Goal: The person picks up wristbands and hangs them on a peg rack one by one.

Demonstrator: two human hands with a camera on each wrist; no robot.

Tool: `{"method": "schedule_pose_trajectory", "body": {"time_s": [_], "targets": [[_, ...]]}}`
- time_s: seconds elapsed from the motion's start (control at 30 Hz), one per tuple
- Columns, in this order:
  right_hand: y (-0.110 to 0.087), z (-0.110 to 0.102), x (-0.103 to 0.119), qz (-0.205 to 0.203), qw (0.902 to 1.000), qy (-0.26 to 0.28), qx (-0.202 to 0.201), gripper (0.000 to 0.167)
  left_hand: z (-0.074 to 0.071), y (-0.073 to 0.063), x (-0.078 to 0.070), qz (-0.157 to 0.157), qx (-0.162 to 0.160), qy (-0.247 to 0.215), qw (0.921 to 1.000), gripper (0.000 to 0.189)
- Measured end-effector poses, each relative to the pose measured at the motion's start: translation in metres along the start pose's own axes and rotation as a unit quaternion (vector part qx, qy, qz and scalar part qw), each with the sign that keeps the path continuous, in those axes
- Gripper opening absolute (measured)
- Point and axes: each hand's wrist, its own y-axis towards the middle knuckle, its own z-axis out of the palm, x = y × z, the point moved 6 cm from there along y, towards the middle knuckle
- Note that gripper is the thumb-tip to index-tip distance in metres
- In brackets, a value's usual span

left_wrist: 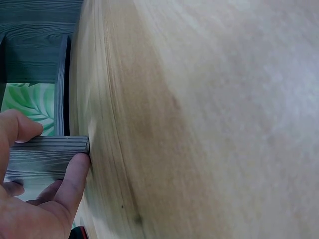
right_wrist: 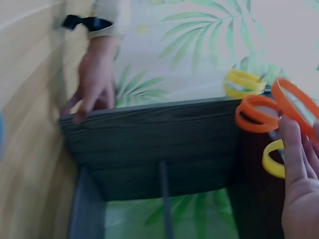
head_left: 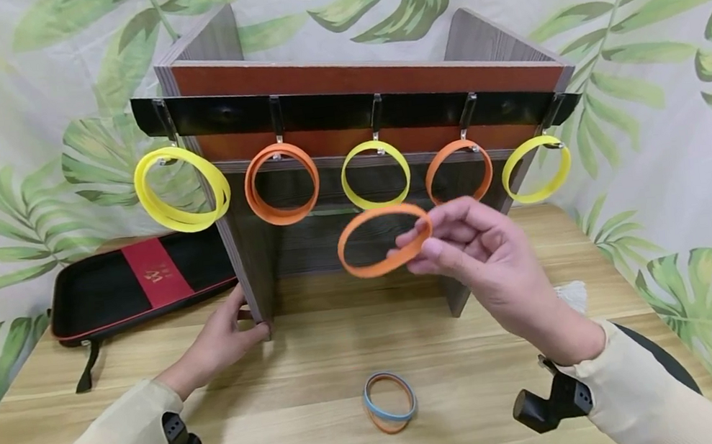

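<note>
My right hand (head_left: 497,265) pinches an orange silicone wristband (head_left: 377,270) between thumb and fingers, in front of a grey wooden shelf (head_left: 249,262). Behind it, a black rail (head_left: 325,109) with hooks crosses the shelf front. Yellow wristbands (head_left: 180,224) hang at the left end, then orange wristbands (head_left: 284,218), a yellow one (head_left: 346,179), an orange one (head_left: 489,172) and a yellow one (head_left: 539,197). My left hand (head_left: 221,341) holds the lower front edge of the shelf's left panel; in the left wrist view thumb and fingers lie on both sides of that panel (left_wrist: 45,154).
A blue wristband (head_left: 392,416) and an orange wristband (head_left: 387,428) lie together on the wooden table (head_left: 298,416) near the front. Left of the shelf is a black case (head_left: 97,296) with a red stripe. Something white (head_left: 572,295) lies behind my right wrist. A leaf-print cloth hangs behind.
</note>
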Motion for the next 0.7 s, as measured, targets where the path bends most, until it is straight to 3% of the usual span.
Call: {"method": "schedule_pose_trajectory", "body": {"time_s": [0.27,0.7], "targets": [[0.019,0.000,0.014,-0.005,0.9937,0.021,-0.110,0.018,0.000,0.000,-0.001,0.006,-0.005,0.004,1.0000,0.085],[0.031,0.005,0.003,0.035,0.9860,0.007,-0.163,0.013,0.000,0.000,0.000,0.001,-0.006,0.003,1.0000,0.085]]}}
